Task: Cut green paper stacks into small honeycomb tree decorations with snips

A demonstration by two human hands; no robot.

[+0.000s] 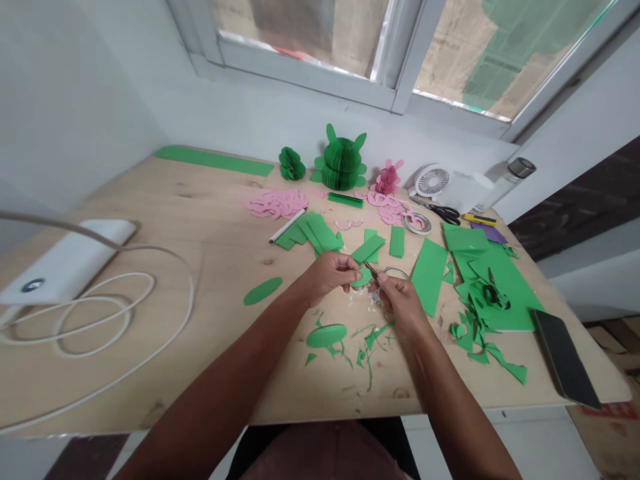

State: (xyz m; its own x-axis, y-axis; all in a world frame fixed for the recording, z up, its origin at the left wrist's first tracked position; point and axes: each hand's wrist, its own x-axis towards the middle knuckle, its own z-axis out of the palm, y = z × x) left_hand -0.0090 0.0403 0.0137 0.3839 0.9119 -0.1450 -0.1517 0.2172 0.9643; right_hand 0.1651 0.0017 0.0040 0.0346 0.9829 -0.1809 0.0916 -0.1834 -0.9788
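Observation:
My left hand pinches a small green paper piece over the middle of the table. Closed around a small pair of scissors, my right hand brings the blades to the edge of that piece. Just below lie a green paper oval and thin green offcuts. Another green oval rests to the left. Green paper strips and a white marker lie beyond my hands. Tiny white scraps are scattered under my fingers.
Green and pink honeycomb paper figures stand by the wall, with pink cutouts before them. At right are a fan, black scissors, green sheets and a phone. A white cable loops at left.

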